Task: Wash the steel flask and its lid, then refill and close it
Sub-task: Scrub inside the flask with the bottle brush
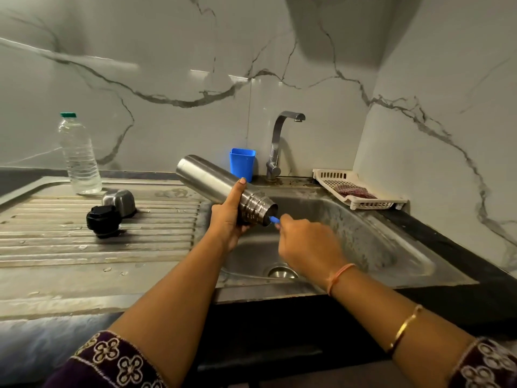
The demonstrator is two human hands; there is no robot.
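Left hand (pixel 228 219): grasps flask (pixel 218 183), tilted over sink (pixel 363 242) | Right hand (pixel 306 242): pinches blue brush handle (pixel 273 219) at flask mouth | Lid (pixel 103 221): on drainboard (pixel 56 247)

No readable text anywhere — no label, brand, number or sign can be made out.

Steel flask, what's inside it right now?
A blue handle pokes into the open mouth of the steel flask, pinched by the right hand; the left hand grips the flask. Whatever the handle carries inside, and any water or soap, is hidden by the steel wall.
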